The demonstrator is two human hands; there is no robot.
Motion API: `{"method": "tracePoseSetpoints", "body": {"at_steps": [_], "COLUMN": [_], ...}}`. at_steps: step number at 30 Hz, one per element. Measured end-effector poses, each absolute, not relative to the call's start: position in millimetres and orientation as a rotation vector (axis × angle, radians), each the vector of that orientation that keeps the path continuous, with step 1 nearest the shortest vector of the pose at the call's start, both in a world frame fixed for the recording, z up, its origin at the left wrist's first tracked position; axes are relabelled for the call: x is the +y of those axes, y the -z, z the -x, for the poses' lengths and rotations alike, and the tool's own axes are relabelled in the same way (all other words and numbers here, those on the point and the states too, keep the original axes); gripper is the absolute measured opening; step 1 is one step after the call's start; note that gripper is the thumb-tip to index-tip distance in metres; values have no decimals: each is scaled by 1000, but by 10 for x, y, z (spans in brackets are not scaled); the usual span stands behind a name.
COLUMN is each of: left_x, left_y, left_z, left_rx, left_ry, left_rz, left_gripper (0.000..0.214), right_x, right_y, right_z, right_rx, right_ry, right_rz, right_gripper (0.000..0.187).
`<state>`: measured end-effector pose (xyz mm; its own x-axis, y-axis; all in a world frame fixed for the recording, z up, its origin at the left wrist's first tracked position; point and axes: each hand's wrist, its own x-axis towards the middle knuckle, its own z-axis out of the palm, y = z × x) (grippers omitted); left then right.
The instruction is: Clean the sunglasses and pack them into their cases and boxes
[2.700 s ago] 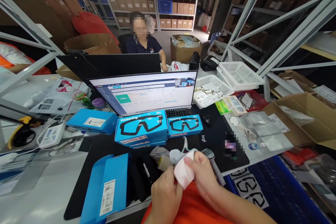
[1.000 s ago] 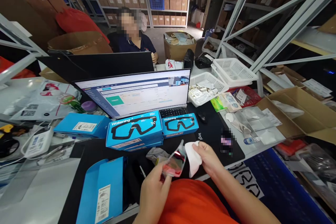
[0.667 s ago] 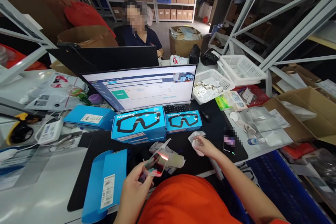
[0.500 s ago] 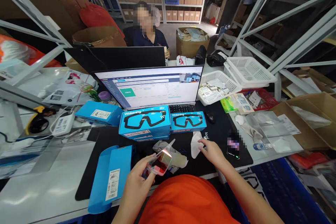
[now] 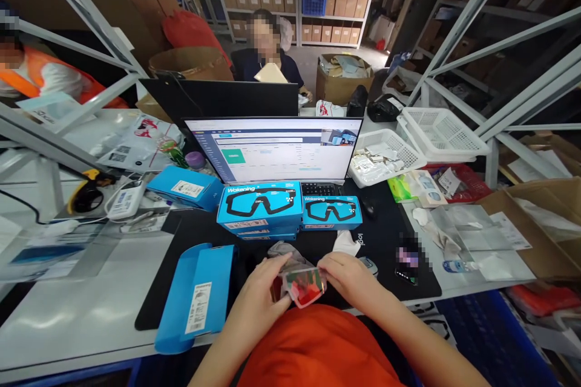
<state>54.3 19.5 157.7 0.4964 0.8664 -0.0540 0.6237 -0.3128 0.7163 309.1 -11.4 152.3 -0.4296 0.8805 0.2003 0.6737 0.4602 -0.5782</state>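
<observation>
Both hands hold a red mirrored goggle lens [image 5: 303,285] just above the near edge of the black desk mat [image 5: 390,236]. My left hand [image 5: 265,293] grips its left end and my right hand [image 5: 347,278] pinches its right end. A white wiping cloth [image 5: 345,243] lies on the mat just beyond my right hand. A grey pouch [image 5: 279,249] sits behind the lens. An open blue box [image 5: 196,296] lies to the left of my left hand.
Two blue goggle boxes [image 5: 261,207] [image 5: 332,211] stand before a monitor [image 5: 272,148]. A phone [image 5: 407,257] lies right of the cloth. White baskets [image 5: 442,131], a cardboard carton [image 5: 540,217] and papers fill the right. One person sits behind the monitor [image 5: 267,54]; another in orange is far left [image 5: 31,69].
My right hand laid the white cloth on the mat and came back to the lens, which my left hand had held alone. Both hands now hold it. The view has shifted left.
</observation>
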Motion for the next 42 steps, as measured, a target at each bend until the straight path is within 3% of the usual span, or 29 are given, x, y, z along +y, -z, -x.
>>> {"method": "tracePoseSetpoints", "body": {"at_steps": [2, 4, 10, 14, 18, 34, 42], "left_x": [177, 173, 208, 214, 204, -47, -217], "left_y": [-1509, -1413, -1233, -1296, -1407, -1546, -1291], "left_z": [-453, -345, -247, -357, -429, -542, -682], "left_rx": [1313, 1410, 1458, 1441, 1318, 1179, 1102], "left_ry": [-463, -483, -454, -444, -505, -890, -994], "left_rz": [-2047, -2020, -1809, -1736, -1726, -1934, -1463], "left_gripper": [91, 101, 66, 56, 32, 30, 30], "right_x": [-123, -139, -180, -174, -176, -199, -320], "right_y": [-1512, -1503, -1481, -1538, -1574, -1488, -1304], "right_z": [-3152, -3225, -3353, -3331, -3317, -3269, -3093], "right_rx": [-2157, -2074, -1980, -1962, -1914, -1747, -1738], "right_ry": [-610, -653, -701, -740, -744, -738, -996], "right_rz": [1331, 1342, 1335, 1308, 1313, 1401, 1415], "right_gripper": [18, 16, 21, 22, 23, 21, 20]}}
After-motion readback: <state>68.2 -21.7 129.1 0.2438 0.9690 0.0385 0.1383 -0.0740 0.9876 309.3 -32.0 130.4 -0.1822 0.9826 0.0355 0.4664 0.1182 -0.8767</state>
